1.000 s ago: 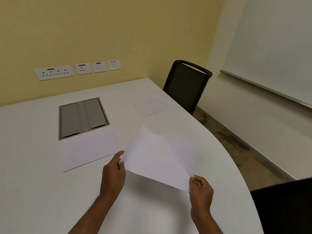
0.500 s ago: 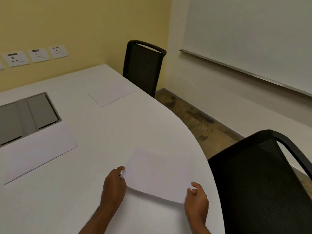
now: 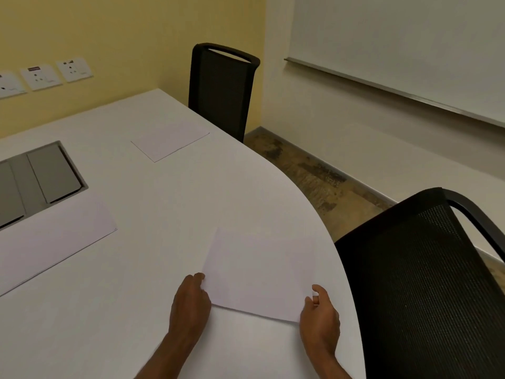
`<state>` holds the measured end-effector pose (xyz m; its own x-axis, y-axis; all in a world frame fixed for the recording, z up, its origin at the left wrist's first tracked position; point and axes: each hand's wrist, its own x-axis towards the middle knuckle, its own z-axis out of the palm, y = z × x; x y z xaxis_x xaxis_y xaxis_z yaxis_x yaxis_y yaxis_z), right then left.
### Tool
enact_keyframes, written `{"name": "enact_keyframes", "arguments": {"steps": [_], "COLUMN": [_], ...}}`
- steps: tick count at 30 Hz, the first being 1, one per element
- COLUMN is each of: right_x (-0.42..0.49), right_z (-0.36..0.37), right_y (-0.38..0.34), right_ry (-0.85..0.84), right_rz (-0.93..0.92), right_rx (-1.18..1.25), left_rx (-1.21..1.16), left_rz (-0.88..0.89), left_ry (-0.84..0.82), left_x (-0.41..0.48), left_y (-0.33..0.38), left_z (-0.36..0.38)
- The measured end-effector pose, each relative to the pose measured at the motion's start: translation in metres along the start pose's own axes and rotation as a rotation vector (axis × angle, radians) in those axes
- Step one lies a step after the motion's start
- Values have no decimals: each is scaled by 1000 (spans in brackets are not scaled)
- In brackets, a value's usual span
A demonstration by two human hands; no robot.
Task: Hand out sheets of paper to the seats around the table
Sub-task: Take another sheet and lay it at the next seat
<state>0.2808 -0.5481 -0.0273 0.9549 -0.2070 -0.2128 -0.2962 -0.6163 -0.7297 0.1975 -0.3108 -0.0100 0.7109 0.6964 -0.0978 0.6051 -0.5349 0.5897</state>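
Note:
A white sheet of paper (image 3: 259, 274) lies flat on the white table (image 3: 164, 203), near its curved edge and in front of the near black mesh chair (image 3: 423, 283). My left hand (image 3: 190, 305) covers the sheet's near left corner, fingers closed on its edge. At the near right corner my right hand (image 3: 319, 313) touches the sheet with thumb and fingers spread apart. Another sheet (image 3: 169, 140) rests flat before the far black chair (image 3: 221, 88). A stack of paper (image 3: 54, 247) lies at the left.
A grey cable hatch (image 3: 41, 181) is set into the table behind the stack. Wall sockets (image 3: 41, 76) line the yellow wall. A whiteboard (image 3: 410, 45) hangs on the right wall. Bare floor runs between the table edge and that wall.
The sheet, held curled above the table a second ago, has come down flat in front of the near chair. My view has swung right, and my right fingers have loosened.

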Motion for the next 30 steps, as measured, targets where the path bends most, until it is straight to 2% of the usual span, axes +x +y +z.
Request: {"name": "enact_keyframes", "arguments": {"steps": [14, 22, 24, 26, 30], "right_x": [4, 14, 16, 17, 21], "right_z": [1, 6, 7, 11, 17], "right_y": [14, 26, 31, 35, 43], "right_ry": [-20, 13, 24, 8, -57], "right_rz": [-256, -433, -487, -544, -610], "right_rx": [-278, -481, -530, -530, -522], "left_rx": [221, 391, 342, 274, 242], "left_rz": [54, 178, 214, 206, 369], "left_ry": [-51, -64, -60, -127, -192], "left_x": [-7, -8, -3, 2, -2], "left_y": [5, -3, -6, -12, -30], "left_z": [8, 18, 21, 24, 30]}}
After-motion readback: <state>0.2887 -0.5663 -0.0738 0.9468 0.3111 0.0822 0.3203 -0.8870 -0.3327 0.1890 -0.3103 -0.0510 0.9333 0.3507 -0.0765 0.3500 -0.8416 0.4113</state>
